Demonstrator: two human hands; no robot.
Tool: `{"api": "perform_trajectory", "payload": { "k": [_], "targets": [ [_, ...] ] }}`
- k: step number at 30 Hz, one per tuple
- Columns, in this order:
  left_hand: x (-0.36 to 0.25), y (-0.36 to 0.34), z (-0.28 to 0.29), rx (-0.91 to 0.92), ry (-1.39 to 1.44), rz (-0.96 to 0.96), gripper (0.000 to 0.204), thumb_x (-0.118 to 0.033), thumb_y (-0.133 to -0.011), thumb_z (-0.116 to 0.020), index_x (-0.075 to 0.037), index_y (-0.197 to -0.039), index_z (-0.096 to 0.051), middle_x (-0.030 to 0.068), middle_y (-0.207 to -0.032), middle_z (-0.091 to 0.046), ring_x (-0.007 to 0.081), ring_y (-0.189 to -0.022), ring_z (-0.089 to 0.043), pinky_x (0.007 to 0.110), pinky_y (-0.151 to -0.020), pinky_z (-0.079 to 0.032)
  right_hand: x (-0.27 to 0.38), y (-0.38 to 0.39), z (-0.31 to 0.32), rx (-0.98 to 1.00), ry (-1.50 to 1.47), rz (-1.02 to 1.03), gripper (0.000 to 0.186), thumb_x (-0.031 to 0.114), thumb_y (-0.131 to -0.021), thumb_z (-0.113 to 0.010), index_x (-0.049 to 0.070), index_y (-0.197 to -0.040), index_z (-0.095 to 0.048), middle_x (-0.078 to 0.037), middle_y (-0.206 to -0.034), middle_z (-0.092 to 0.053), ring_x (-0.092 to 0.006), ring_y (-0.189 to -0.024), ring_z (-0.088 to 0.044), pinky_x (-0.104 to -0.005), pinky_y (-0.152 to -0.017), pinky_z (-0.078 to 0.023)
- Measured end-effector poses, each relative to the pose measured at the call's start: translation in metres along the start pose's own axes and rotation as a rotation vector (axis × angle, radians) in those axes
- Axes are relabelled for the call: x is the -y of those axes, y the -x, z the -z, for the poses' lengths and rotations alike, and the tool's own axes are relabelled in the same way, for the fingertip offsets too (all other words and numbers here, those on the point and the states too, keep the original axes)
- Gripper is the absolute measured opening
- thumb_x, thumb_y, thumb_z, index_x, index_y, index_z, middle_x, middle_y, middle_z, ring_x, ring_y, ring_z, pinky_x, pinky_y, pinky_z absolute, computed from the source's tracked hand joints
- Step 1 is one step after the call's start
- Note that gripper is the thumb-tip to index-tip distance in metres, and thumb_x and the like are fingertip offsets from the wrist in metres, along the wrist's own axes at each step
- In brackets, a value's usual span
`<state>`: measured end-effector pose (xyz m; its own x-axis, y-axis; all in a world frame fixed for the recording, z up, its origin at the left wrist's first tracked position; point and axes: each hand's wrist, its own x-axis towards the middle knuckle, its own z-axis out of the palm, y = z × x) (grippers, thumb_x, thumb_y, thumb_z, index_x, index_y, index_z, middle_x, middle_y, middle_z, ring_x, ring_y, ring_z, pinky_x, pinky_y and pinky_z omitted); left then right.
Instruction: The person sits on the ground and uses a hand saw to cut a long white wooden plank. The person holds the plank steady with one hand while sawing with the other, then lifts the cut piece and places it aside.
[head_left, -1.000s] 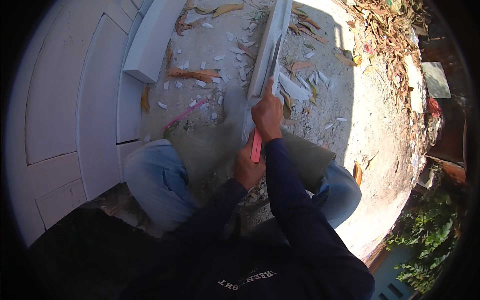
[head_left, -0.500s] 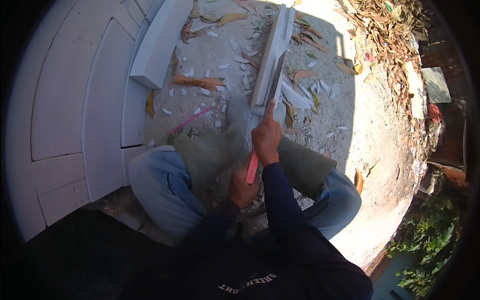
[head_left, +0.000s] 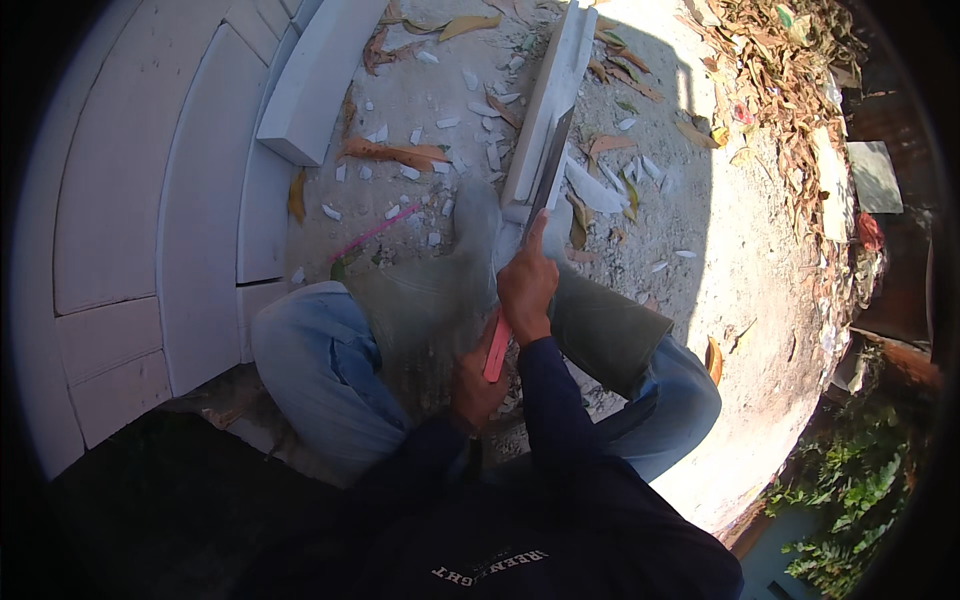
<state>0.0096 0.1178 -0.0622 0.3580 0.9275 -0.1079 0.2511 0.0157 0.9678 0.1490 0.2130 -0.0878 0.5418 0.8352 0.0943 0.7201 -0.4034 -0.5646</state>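
Observation:
A long white bar with a lengthwise groove (head_left: 531,168) lies pointing away from me between my legs. A narrow, flat metal blade (head_left: 550,166) lies along its groove, and the tool's red handle (head_left: 496,356) reaches back toward me. My left hand (head_left: 474,385) is closed on the red handle. Above it, my right hand (head_left: 525,285) grips the tool, index finger stretched along the blade and the other fingers curled. White dust blurs the area under the bar, around my greenish lower-leg coverings (head_left: 610,330).
Stacked white blocks and panels (head_left: 115,230) stand along the left. Pale chips (head_left: 600,190) and dry leaves (head_left: 395,152) litter the dusty ground, with a pink strip (head_left: 375,228) near my left knee. A leaf pile (head_left: 760,70) and green plants (head_left: 850,480) are at the right, in sunlight.
Both hands and the red-handled tool have moved back toward me along the bar, mostly in the first half second, showing more of the blade.

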Motion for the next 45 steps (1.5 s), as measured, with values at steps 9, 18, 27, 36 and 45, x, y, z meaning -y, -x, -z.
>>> {"api": "perform_trajectory", "payload": {
  "k": [9,18,27,36,45],
  "targets": [
    [0.005,-0.019,-0.01,0.0,0.011,0.064,0.074,0.006,-0.079,-0.058,-0.003,-0.151,-0.044,0.0321,-0.114,-0.066,0.0453,-0.109,-0.064,0.039,-0.086,-0.054,0.002,-0.021,-0.005,0.009,0.073,0.042,0.085,-0.003,-0.078,-0.057,-0.005,-0.158,-0.026,-0.025,-0.065,-0.063,-0.044,-0.059,-0.062,-0.0534,-0.062,-0.048],
    [-0.011,-0.083,-0.018,-0.031,-0.056,-0.046,0.065,0.004,-0.08,-0.055,0.0,-0.145,-0.051,0.0266,-0.088,-0.067,0.0296,-0.075,-0.069,0.036,-0.07,-0.052,-0.002,-0.085,-0.004,-0.069,0.14,0.048,0.093,-0.001,-0.075,-0.063,-0.006,-0.158,-0.023,-0.024,-0.07,-0.064,-0.0405,-0.066,-0.065,-0.0519,-0.064,-0.05],
    [-0.013,0.025,0.009,-0.049,-0.019,0.041,0.069,0.006,-0.08,-0.053,-0.002,-0.148,-0.05,0.0254,-0.086,-0.067,0.0243,-0.07,-0.066,0.035,-0.071,-0.052,0.021,0.017,0.014,0.134,0.046,-0.097,0.089,-0.004,-0.075,-0.059,-0.006,-0.157,-0.027,-0.028,-0.068,-0.063,-0.0448,-0.066,-0.065,-0.0541,-0.065,-0.049],
    [0.002,-0.057,-0.02,-0.037,-0.016,-0.032,0.075,0.006,-0.078,-0.057,-0.006,-0.152,-0.044,0.0304,-0.099,-0.068,0.0479,-0.095,-0.066,0.042,-0.076,-0.055,0.004,-0.065,-0.005,0.006,0.103,-0.003,0.087,-0.002,-0.075,-0.061,-0.005,-0.157,-0.029,-0.026,-0.071,-0.065,-0.043,-0.065,-0.065,-0.0543,-0.065,-0.05],
    [-0.006,-0.027,0.005,0.008,-0.114,0.027,0.075,0.005,-0.079,-0.057,-0.006,-0.152,-0.045,0.0304,-0.095,-0.067,0.0462,-0.085,-0.068,0.044,-0.073,-0.054,0.01,-0.026,-0.003,0.051,0.032,-0.064,0.087,-0.002,-0.074,-0.06,-0.006,-0.156,-0.029,-0.026,-0.069,-0.065,-0.0422,-0.062,-0.065,-0.0524,-0.064,-0.05]
  ]
}}
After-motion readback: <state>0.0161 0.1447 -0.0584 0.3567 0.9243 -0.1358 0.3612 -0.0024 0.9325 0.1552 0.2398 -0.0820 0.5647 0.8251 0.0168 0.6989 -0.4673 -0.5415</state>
